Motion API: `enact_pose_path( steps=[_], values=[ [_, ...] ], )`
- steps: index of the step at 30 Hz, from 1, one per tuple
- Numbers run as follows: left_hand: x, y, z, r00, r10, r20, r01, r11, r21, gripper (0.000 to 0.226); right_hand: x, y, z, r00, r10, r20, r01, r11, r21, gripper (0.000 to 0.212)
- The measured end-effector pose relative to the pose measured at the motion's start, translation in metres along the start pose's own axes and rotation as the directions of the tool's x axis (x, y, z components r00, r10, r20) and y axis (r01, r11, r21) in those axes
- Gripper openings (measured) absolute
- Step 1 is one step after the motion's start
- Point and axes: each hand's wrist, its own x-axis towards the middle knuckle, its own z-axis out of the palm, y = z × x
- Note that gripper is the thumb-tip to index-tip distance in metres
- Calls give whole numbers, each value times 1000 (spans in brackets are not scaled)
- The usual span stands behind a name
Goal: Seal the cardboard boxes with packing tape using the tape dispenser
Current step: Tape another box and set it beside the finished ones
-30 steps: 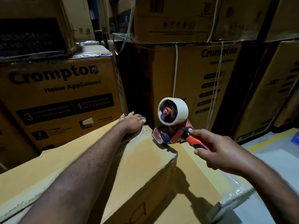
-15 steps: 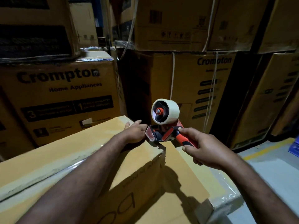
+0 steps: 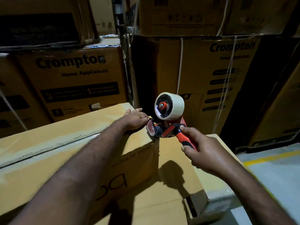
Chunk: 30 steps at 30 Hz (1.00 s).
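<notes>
Head, one tape dispenser [image 3: 168, 129], perhaps two boxes [image 3: 78, 143]

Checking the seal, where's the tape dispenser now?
In the head view's centre, the right hand grips the tape dispenser at the top corner of the cardboard box, beside the left hand.

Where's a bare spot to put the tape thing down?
Bare: the lower box top beside the right hand, and the upper box top left of the left arm. Crowded: the far corner, where left hand and tape dispenser sit.
</notes>
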Motion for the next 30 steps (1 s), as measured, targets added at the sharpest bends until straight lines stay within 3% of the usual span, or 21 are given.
enact_pose_path(
  steps=[20, 24, 27, 30],
  values=[
    [-1, -4, -5, 999, 30, 39, -31, 999, 21, 42, -59, 35, 31, 1000, -9, -30, 11, 998, 60, 63],
    [0, -16, -9, 1000, 13, 21, -13, 1000, 0, 42, -80, 55, 40, 1000, 3, 4, -3, 998, -70, 66],
    [5, -24, -9, 1000, 6, 15, -6, 1000, 0, 40, -110, 78, 75, 994, 96, 57, -101, 989, 111, 59],
    [6, -19, -4, 1000, 13, -24, -13, 1000, 0, 40, -131, 109, 103, 984, 130, 121, -146, 981, 131, 68]
  ],
)
